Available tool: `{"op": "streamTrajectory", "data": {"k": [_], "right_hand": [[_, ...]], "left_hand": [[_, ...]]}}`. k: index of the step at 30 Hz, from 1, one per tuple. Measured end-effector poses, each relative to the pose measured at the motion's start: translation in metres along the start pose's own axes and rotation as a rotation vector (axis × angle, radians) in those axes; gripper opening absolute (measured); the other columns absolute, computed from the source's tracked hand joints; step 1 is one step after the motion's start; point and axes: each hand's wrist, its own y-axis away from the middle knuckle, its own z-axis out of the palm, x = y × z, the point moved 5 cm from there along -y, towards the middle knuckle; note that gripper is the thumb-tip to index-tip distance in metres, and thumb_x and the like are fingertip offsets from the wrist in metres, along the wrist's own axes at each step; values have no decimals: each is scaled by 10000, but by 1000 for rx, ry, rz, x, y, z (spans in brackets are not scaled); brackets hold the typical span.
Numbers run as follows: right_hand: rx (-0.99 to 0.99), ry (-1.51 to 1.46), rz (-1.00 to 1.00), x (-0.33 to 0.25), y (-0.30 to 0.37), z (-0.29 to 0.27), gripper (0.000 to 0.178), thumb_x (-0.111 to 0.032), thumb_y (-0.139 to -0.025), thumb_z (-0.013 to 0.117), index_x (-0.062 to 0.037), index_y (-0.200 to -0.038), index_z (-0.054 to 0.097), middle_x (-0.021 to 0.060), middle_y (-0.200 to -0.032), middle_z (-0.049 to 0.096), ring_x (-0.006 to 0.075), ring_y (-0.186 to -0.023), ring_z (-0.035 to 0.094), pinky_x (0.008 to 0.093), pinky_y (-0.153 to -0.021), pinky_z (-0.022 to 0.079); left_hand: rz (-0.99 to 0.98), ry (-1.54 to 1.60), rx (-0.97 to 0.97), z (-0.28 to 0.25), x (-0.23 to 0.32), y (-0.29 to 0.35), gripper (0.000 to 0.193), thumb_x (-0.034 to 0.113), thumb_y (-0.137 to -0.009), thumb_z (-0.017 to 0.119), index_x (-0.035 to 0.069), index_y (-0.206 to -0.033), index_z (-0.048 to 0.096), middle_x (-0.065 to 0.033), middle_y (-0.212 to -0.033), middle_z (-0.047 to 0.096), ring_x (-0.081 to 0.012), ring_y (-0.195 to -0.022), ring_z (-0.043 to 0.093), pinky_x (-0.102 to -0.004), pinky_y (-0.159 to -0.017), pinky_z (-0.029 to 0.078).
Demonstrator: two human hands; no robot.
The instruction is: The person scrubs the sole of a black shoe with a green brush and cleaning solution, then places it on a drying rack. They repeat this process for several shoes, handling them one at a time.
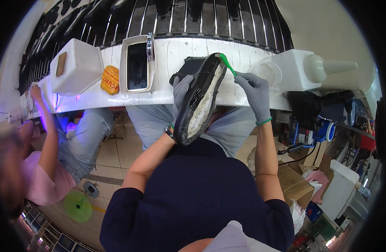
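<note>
My left hand [181, 94], in a grey glove, grips a black shoe upper [194, 93] by its side. The shoe is tilted over the table's near edge, its whitish, unfinished underside [206, 103] turned to the right. In my gloved right hand [255, 94] is a slim green brush [228, 65], pinched near its end. The brush's head touches the far end of the shoe, at the rim of the underside. Behind the shoe, a black item [188, 67] rests on the white table [170, 50]; its kind is partly hidden.
Left on the table are a white tray [124, 63] with a dark surface inside, an orange packet [110, 80] and a white container [77, 69]. A clear cup [270, 73] and white nozzle bottle [300, 69] lie right. Beyond runs a roller conveyor [193, 25]. A co-worker [50, 176] sits left.
</note>
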Motion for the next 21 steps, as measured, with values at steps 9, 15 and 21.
{"op": "streamTrajectory", "data": {"k": [9, 15, 21], "right_hand": [[-245, -51, -2, -38, 46, 11, 147, -36, -860, 705, 20, -989, 749, 31, -813, 695, 50, -717, 567, 201, -640, 419], [-313, -20, -166, -74, 67, 20, 182, -28, -830, 719, 8, -1005, 756, 95, -845, 717, 115, -739, 640, 242, -674, 487], [-406, 114, -534, -102, 85, 28, 240, -47, -804, 766, -67, -1042, 752, 82, -812, 703, 165, -668, 659, 261, -573, 488]], "left_hand": [[-30, 57, -9, 2, 3, -6, 836, 199, -761, 838, 25, -1427, 364, -174, -1383, 469, -293, -1287, 486, -444, -1137, 319], [-175, 151, -115, -6, 18, -22, 934, 361, -697, 863, 25, -1413, 365, -199, -1361, 483, -343, -1268, 487, -517, -1119, 306], [-166, 227, -239, -17, 14, -23, 1030, 482, -664, 867, 17, -1421, 347, -213, -1340, 504, -379, -1241, 500, -558, -1099, 310]]}}
